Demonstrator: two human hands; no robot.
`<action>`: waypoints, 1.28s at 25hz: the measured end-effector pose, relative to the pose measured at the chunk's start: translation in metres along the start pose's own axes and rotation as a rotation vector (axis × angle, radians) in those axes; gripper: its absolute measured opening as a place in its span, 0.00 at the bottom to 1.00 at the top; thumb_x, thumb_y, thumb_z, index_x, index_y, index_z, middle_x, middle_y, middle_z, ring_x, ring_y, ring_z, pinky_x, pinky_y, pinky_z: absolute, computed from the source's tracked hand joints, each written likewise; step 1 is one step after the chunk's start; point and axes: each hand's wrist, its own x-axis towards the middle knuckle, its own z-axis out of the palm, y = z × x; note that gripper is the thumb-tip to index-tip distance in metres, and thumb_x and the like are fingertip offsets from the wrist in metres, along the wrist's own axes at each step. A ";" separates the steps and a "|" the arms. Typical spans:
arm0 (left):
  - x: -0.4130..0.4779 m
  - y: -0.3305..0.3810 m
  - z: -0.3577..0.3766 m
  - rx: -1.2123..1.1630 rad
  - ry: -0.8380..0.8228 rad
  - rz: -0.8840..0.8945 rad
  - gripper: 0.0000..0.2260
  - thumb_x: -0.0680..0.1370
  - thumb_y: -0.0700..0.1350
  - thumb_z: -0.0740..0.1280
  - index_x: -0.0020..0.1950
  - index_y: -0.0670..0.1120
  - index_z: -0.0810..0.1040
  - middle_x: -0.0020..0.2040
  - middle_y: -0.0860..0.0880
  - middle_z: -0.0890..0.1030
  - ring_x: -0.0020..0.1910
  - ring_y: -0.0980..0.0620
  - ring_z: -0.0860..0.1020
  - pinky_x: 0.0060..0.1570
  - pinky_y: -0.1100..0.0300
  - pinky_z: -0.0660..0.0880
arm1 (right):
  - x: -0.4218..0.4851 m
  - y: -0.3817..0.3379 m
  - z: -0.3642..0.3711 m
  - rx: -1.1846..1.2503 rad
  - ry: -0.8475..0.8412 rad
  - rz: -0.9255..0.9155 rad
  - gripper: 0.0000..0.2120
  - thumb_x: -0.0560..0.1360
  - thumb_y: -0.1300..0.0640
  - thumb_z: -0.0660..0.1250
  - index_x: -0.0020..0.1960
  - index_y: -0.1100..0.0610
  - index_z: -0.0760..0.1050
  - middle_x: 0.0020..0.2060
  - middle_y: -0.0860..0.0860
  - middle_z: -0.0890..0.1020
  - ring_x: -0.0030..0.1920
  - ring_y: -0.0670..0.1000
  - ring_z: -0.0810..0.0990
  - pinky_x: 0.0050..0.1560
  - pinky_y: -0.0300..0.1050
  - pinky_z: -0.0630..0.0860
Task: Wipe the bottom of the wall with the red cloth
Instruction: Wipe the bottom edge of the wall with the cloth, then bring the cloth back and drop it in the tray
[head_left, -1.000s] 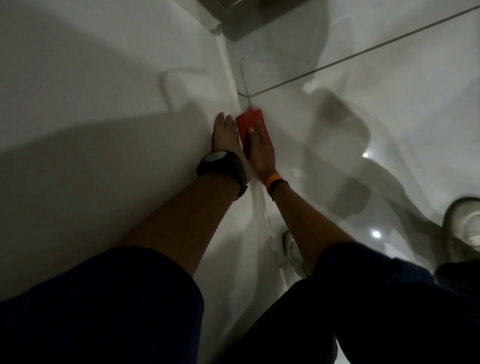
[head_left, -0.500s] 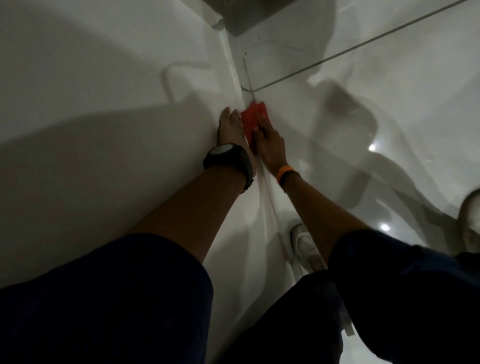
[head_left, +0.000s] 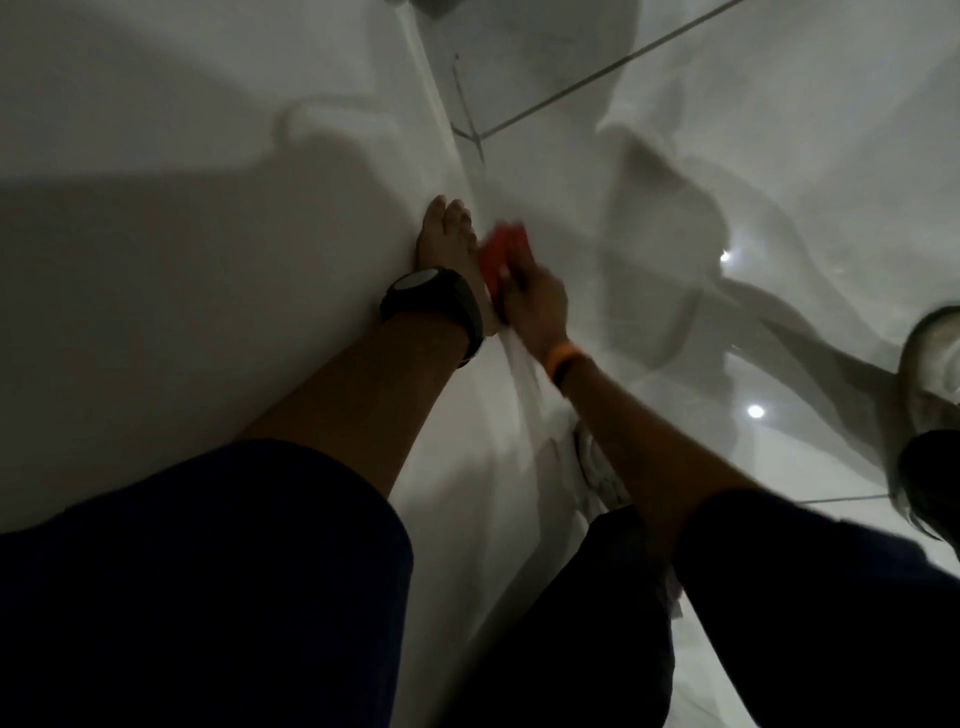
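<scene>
Right hand (head_left: 535, 306) gripping red cloth (head_left: 501, 254) — blurred, bunched

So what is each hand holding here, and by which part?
Right hand grips the red cloth by its near end. Left hand holds nothing, lying flat against the wall.

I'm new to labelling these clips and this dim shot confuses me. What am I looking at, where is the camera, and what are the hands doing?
There is no machine here. The camera sits on a person's head, looking down at their own two arms. The pale surface on the left is the wall; the glossy tiled floor is on the right. The left hand, with a black watch, lies flat against the wall. The right hand, with an orange wristband, has its grip on the red cloth, pressed where wall meets floor. The cloth is blurred. A pale shoe shows below.
</scene>
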 end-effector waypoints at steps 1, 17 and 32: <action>0.002 -0.003 -0.001 -0.014 0.007 -0.011 0.47 0.79 0.73 0.48 0.83 0.39 0.41 0.83 0.38 0.43 0.83 0.40 0.43 0.79 0.44 0.40 | 0.029 -0.023 -0.004 0.013 -0.032 -0.061 0.23 0.87 0.54 0.55 0.81 0.54 0.60 0.69 0.60 0.78 0.65 0.60 0.80 0.68 0.49 0.74; -0.045 0.045 0.027 -0.011 0.045 0.043 0.48 0.79 0.73 0.48 0.82 0.37 0.42 0.82 0.36 0.40 0.82 0.37 0.42 0.80 0.43 0.38 | -0.128 0.120 -0.005 -0.324 -0.171 0.136 0.16 0.82 0.59 0.61 0.68 0.60 0.76 0.46 0.63 0.86 0.46 0.64 0.83 0.43 0.45 0.69; -0.240 -0.003 -0.046 -0.719 0.653 -0.104 0.46 0.79 0.67 0.58 0.83 0.36 0.46 0.83 0.38 0.44 0.83 0.43 0.44 0.81 0.47 0.44 | -0.277 -0.108 -0.255 -0.084 0.366 -0.422 0.26 0.69 0.80 0.65 0.64 0.62 0.81 0.59 0.58 0.85 0.60 0.55 0.84 0.61 0.50 0.83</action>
